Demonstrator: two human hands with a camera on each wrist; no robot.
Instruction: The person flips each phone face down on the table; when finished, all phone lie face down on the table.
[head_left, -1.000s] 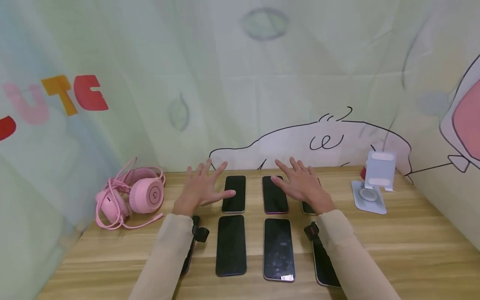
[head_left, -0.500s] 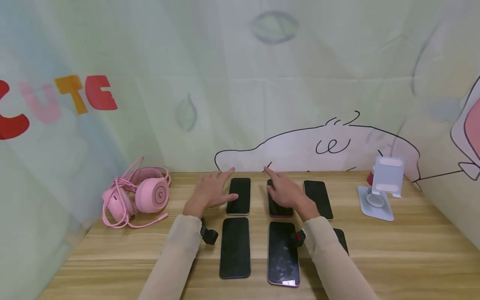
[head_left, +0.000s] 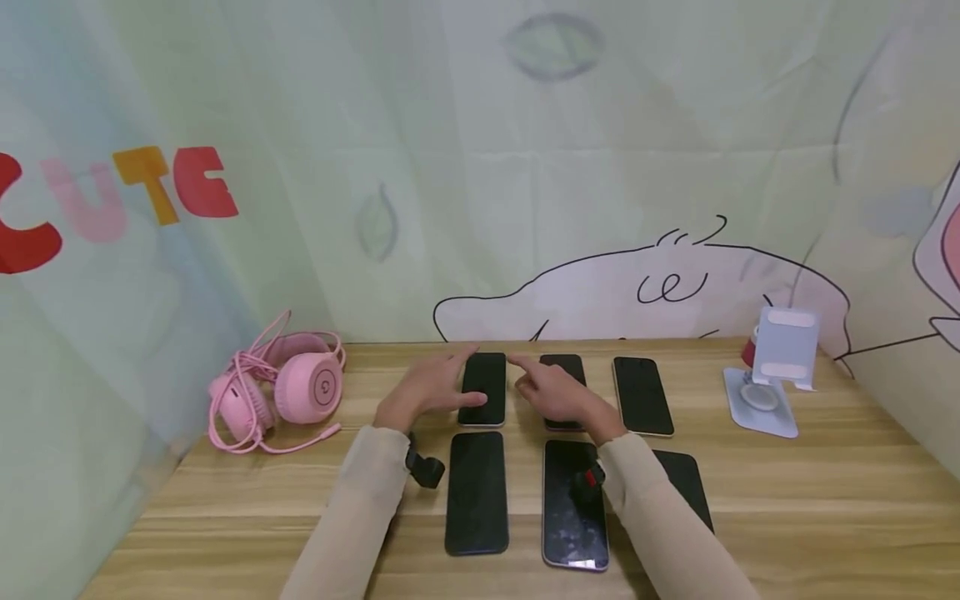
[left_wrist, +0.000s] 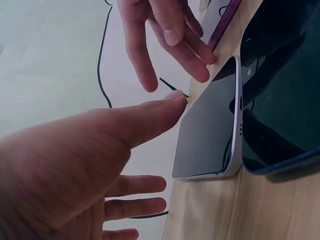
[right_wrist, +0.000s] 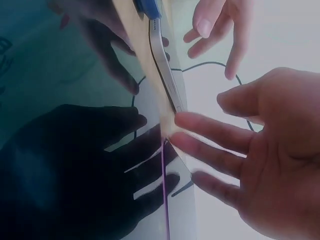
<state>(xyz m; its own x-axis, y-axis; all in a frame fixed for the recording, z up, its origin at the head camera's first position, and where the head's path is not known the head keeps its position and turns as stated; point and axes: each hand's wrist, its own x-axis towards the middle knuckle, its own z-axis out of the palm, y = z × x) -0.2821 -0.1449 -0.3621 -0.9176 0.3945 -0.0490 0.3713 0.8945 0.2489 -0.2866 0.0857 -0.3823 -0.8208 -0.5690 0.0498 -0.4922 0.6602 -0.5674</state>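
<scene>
Several dark-screened smartphones lie face up in two rows on the wooden table. In the head view my left hand (head_left: pixel 431 386) hovers by the left edge of the back-left smartphone (head_left: pixel 485 379), its thumb over the screen. My right hand (head_left: pixel 553 393) is above the back-middle smartphone (head_left: pixel 566 364), partly hiding it, with the index finger stretched toward the back-left one. Neither hand holds anything. In the left wrist view the back-left smartphone (left_wrist: pixel 210 130) shows a silver edge beyond my left thumb (left_wrist: pixel 145 117). In the right wrist view my right hand (right_wrist: pixel 280 150) has spread, relaxed fingers.
Front-row smartphones (head_left: pixel 477 492) lie nearer me, partly under my forearms. Another smartphone (head_left: pixel 642 396) is at back right. Pink headphones (head_left: pixel 303 387) with a coiled cable sit left. A pale blue phone stand (head_left: pixel 783 343) stands right. A printed curtain (head_left: pixel 450 167) hangs behind.
My right hand has moved left from the back-right smartphone, across the middle one, toward the back-left one, uncovering the back-right one. Both hands' spread fingers have drawn in. The view has shifted slightly.
</scene>
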